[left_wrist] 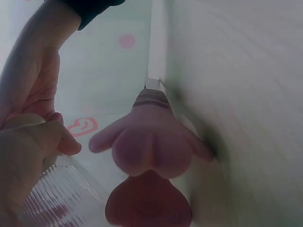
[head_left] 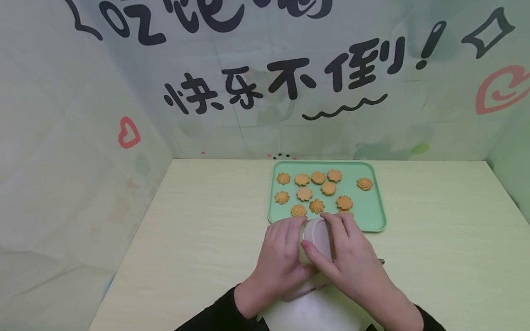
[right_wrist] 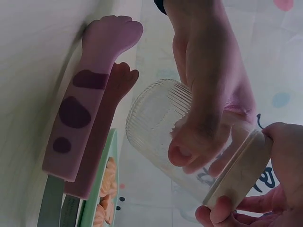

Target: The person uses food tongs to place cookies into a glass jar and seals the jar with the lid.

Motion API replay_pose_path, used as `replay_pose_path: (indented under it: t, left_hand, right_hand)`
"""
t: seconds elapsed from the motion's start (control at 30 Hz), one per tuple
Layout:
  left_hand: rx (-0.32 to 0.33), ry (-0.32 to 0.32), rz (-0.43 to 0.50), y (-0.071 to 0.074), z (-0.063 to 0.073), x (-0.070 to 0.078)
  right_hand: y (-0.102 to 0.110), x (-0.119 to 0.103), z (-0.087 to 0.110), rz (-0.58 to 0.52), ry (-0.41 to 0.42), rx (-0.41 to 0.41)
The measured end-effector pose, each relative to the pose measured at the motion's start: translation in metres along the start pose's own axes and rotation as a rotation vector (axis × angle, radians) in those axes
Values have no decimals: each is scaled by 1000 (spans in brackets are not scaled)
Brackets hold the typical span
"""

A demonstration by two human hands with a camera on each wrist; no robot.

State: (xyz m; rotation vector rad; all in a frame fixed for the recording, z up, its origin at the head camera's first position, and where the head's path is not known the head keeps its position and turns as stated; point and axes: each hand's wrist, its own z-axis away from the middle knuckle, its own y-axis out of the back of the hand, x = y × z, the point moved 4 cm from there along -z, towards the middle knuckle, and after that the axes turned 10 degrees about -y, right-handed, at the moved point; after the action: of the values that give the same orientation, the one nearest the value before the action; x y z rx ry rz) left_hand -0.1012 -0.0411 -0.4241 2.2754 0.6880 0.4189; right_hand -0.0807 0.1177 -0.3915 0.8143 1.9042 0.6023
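A clear ribbed glass jar is tilted between both hands, above the table's near middle. My left hand grips the jar's body, and its fingers show beyond the glass in the right wrist view. On the pale lid the fingers of my right hand curl round the rim. The lid sits at the jar's mouth and faces up in the head view. Below the hands lie tongs with pink paw-ended handles and metal arms. In the head view the hands mostly hide them.
Behind the hands, a mint-green tray holds several piped cookies. The pale wooden table extends to both sides. A printed cloth backdrop hangs behind it, and further cloth stands at the left.
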Motion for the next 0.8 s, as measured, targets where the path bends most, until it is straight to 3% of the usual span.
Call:
replay_pose_path:
  t: [0.17, 0.57, 0.63, 0.8]
  left_hand:
    - [-17, -9, 38, -1, -1, -3]
    - [-104, -7, 187, 0, -8, -21]
    - [-130, -1, 211, 1, -9, -25]
    - [-242, 47, 379, 2, -5, -31]
  right_hand:
    - [0, 2, -3, 12, 52, 19]
    - [3, 7, -7, -3, 151, -26]
    - [4, 7, -8, -11, 185, -36]
    - [10, 7, -10, -22, 342, -146]
